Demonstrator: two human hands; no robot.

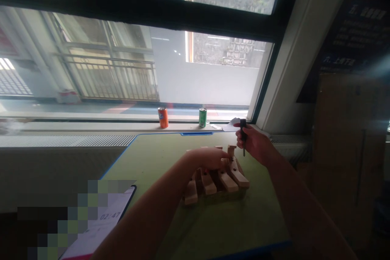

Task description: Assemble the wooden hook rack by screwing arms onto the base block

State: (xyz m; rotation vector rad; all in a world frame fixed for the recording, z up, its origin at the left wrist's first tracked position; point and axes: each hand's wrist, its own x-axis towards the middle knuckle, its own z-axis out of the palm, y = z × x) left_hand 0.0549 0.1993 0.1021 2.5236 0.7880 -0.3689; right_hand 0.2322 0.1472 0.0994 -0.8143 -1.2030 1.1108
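A wooden assembly of several slats (217, 180) lies on the green table (158, 158) in front of me. My left hand (209, 158) rests on top of it, fingers curled down and pressing on the wood near an upright peg (231, 151). My right hand (254, 142) hovers just right of that peg, closed round a black-handled screwdriver (243, 134) held upright with the shaft pointing down beside the peg.
An orange can (163, 117) and a green can (202, 117) stand on the window sill behind the table. A phone (103, 221) with a lit screen lies at the near left. A white object (233, 124) sits on the sill by my right hand.
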